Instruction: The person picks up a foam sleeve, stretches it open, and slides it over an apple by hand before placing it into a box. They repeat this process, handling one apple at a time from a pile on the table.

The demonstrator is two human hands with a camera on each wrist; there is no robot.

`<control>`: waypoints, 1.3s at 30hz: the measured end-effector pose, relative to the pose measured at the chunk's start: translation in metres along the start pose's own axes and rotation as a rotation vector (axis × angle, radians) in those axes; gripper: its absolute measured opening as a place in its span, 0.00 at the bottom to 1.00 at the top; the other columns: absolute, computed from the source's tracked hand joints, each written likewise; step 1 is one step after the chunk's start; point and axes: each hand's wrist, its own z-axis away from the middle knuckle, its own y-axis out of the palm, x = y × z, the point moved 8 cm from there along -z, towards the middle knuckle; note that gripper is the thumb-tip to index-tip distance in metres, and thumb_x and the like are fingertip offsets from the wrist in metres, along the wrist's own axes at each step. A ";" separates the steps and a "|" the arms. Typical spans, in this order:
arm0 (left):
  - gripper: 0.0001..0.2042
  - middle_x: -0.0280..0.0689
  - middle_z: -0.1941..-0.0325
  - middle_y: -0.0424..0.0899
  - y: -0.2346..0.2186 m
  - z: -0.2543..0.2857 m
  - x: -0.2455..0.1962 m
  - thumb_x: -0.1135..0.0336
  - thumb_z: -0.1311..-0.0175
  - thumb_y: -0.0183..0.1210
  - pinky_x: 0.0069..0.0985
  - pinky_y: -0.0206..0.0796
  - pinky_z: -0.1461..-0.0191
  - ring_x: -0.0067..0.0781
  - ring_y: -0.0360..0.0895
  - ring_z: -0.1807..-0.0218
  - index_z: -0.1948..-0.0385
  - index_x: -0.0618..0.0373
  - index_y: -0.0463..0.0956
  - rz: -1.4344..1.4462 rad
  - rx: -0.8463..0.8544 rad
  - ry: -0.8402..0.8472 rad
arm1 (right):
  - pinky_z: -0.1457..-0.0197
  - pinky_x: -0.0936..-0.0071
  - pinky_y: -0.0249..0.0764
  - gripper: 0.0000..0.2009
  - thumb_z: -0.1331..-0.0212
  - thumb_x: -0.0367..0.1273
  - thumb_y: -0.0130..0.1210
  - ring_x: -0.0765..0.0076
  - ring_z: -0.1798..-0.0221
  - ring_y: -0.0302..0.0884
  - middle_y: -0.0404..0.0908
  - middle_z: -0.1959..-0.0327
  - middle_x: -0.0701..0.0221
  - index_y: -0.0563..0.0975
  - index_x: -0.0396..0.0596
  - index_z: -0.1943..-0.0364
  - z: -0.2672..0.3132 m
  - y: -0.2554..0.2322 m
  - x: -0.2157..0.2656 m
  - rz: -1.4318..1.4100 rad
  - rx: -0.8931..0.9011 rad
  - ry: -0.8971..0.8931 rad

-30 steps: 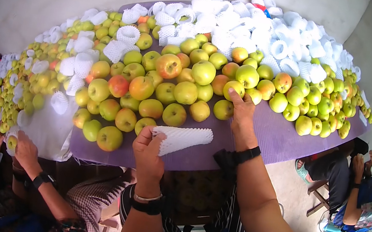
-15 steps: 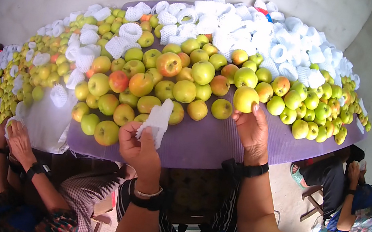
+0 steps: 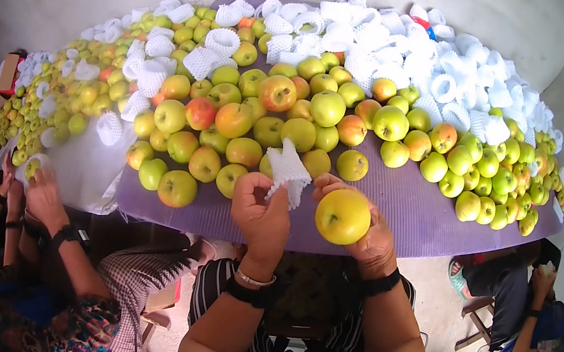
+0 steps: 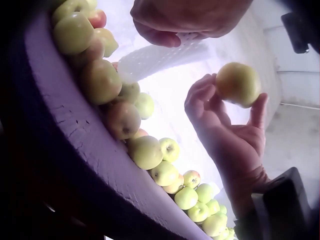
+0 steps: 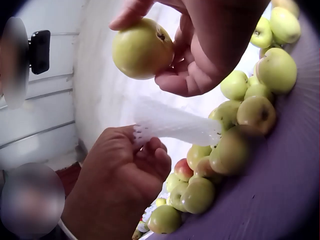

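My left hand (image 3: 261, 219) pinches a white foam fruit net (image 3: 290, 170) between thumb and fingers near one end; the sleeve points away from me over the purple table edge. In my right hand (image 3: 374, 242) is a yellow-green apple (image 3: 342, 217), gripped by thumb and fingertips close beside the net. From the right wrist, the apple (image 5: 143, 49) shows its stem hollow, and the net (image 5: 175, 125) stretches out from the left hand (image 5: 122, 175) just below it. The left wrist view shows the right hand (image 4: 227, 127) holding the apple (image 4: 238, 84) up, apart from the net (image 4: 160, 60).
Loose apples (image 3: 205, 164) cover much of the purple ribbed mat (image 3: 433, 209). Behind them lies a heap of white foam nets (image 3: 457, 64). Other people's hands (image 3: 45, 200) work at the left, and another person (image 3: 533, 322) sits at the right.
The right hand has picked an apple from the front of the pile and brought it toward me, beside the net. The left hand has turned the net upward and moved right.
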 end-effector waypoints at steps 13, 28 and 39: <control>0.07 0.31 0.71 0.70 0.011 0.002 0.008 0.81 0.50 0.56 0.17 0.64 0.65 0.17 0.68 0.68 0.72 0.62 0.68 -0.031 0.171 0.028 | 0.33 0.71 0.50 0.39 0.77 0.39 0.70 0.65 0.37 0.57 0.64 0.43 0.64 0.72 0.41 0.50 0.007 0.019 -0.024 0.103 0.213 0.177; 0.04 0.30 0.70 0.72 0.022 0.006 0.003 0.76 0.42 0.55 0.16 0.61 0.62 0.17 0.67 0.67 0.67 0.63 0.72 0.079 0.289 -0.038 | 0.39 0.71 0.61 0.31 0.64 0.23 0.63 0.70 0.44 0.66 0.69 0.48 0.68 0.68 0.39 0.47 0.001 -0.017 -0.020 0.041 -0.243 0.034; 0.05 0.35 0.74 0.72 0.029 0.011 -0.023 0.78 0.49 0.58 0.19 0.62 0.66 0.26 0.69 0.71 0.70 0.62 0.74 -0.167 0.369 0.180 | 0.41 0.74 0.61 0.29 0.64 0.24 0.64 0.69 0.44 0.65 0.67 0.48 0.67 0.70 0.41 0.50 0.000 -0.020 -0.004 0.483 -0.357 -0.169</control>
